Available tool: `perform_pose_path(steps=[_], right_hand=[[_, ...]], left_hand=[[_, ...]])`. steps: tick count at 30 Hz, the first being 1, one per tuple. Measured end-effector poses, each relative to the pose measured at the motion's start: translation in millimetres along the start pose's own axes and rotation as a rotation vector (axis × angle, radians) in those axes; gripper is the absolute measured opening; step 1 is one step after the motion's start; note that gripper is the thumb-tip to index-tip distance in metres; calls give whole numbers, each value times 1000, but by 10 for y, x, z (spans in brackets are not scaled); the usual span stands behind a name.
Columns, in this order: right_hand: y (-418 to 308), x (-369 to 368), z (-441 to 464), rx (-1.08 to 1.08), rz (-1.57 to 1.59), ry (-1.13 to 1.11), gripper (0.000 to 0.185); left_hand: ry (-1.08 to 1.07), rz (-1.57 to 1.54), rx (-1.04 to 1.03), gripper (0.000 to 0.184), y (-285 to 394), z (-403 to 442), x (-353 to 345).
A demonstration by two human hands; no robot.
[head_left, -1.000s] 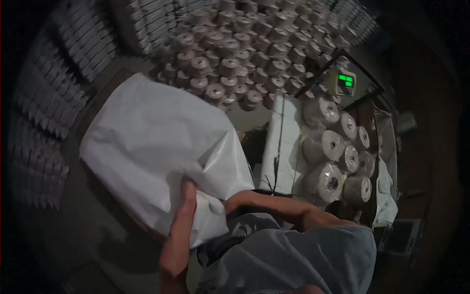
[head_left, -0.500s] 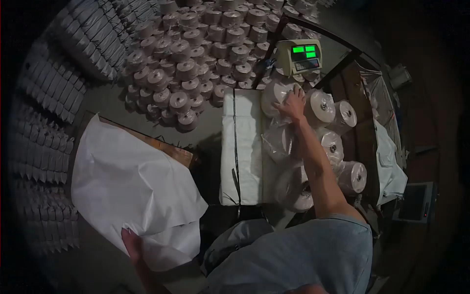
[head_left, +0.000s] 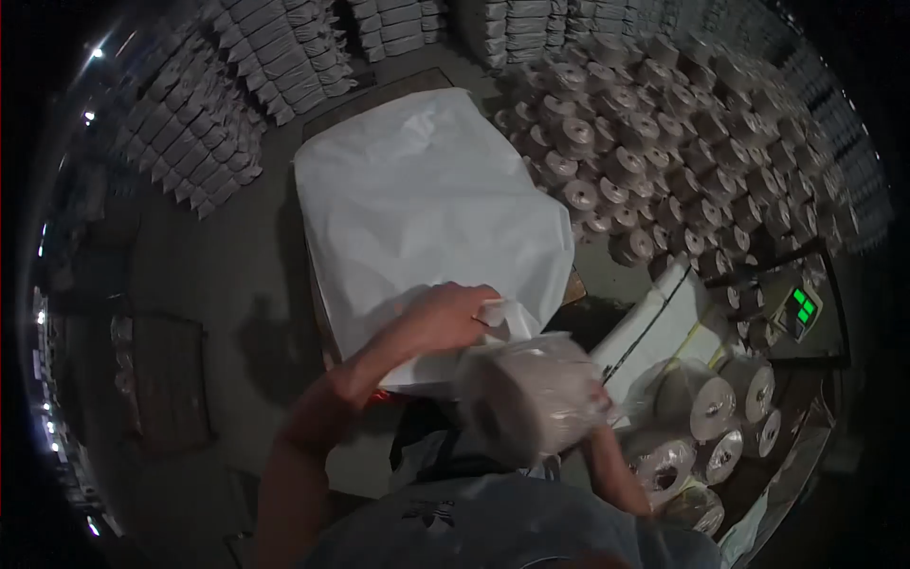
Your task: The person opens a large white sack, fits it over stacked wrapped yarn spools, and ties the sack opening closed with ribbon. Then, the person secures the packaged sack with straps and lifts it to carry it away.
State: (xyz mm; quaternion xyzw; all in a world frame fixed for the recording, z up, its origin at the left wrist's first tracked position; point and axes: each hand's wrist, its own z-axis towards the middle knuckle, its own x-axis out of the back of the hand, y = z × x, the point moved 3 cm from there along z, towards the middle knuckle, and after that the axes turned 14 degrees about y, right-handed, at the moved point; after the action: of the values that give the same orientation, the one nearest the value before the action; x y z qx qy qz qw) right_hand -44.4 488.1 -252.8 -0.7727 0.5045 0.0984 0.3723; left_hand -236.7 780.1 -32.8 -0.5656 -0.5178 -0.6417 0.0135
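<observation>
My left hand [head_left: 453, 317] grips the near edge of a large white woven sack [head_left: 427, 218], lifting it a little at the fold. The sack lies spread in front of me over something low and flat. A yarn cone [head_left: 531, 394] in clear plastic wrap is in my right hand [head_left: 599, 403], on its side just in front of the sack's edge. The cone is blurred by motion and hides part of that hand. Its hollow core faces left, toward me.
More wrapped yarn cones [head_left: 697, 403] stand at the right beside a strapped white bundle [head_left: 654, 327]. A scale display [head_left: 799, 311] glows green on a metal frame. Cones [head_left: 664, 142] are heaped at the back right, and packed bales [head_left: 284, 57] are stacked at the back left.
My right hand has taken a yarn cone from the group by the scale and carried it left to the sack. My view has turned left; my left hand now grips the sack's near edge.
</observation>
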Motion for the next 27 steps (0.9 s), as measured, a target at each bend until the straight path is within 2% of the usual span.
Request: perform_pose_path(steps=[1,3,4,6,9,10,12,14,15,16,17,18,19,20,21,22,23,24,26,27], right_hand=[[283,-459,325,-59,-41,-21,59],[292,-1662,753,156,-518,-320,63],[288,-2023,920,283,-676,-334,63],[179,-2583,1173,533,-965,-216,63],[-15,-2810,1274,824,-1367,-34,62],[-99,-2730,1216,894,-1495,26,62],[-240,-2362,925,980,-1765,107,62],[-448,-1661,480,896,-1984,180,62],[-612,-1195,212,791,-1959,241,62],[-803,-616,-83,689,-1619,354,52],[-989,202,-200,987,-1563,595,47],[-1332,562,-639,978,-1494,938,50],[-1649,926,-1011,1072,-1472,1196,55],[-1865,1233,-1327,1160,-1440,1448,60],[-1946,1484,-1502,1136,-1415,1479,60],[-2043,1687,-1596,1077,-1571,1491,64],[-2130,1819,-1630,1014,-1734,1481,68],[-2152,1861,-1670,1005,-1731,1471,68],[-2092,1752,-1721,1154,-1805,1418,82],[-2028,1715,-1700,1171,-1806,1373,82]], left_hand=[[30,-6,1,39,-9,-40,113],[130,60,-31,37,98,-267,356],[136,56,-31,37,107,-369,406],[164,19,-108,33,98,-533,526],[207,-168,-118,33,-337,-571,60],[211,-274,-115,35,-401,-497,-169],[18,-391,-55,42,-659,-550,-628],[-117,-937,331,52,-1024,-620,-1042],[-99,-968,408,48,-1300,-613,-1252],[-60,-707,386,43,-1310,-596,-1225],[-3,-448,347,40,-1296,-557,-1186],[-60,-298,340,40,-1432,-548,-1289],[-100,-144,331,41,-1522,-523,-1377],[-126,-121,303,41,-1386,-470,-1347],[-81,-148,415,37,-1227,-450,-1210],[-24,-180,533,32,-1138,-428,-1155],[108,-281,514,33,-1476,-368,-1294],[245,-383,504,35,-1881,-280,-1359],[338,-314,274,35,-1814,-8,-1019],[355,-138,246,35,-1543,50,-775]])
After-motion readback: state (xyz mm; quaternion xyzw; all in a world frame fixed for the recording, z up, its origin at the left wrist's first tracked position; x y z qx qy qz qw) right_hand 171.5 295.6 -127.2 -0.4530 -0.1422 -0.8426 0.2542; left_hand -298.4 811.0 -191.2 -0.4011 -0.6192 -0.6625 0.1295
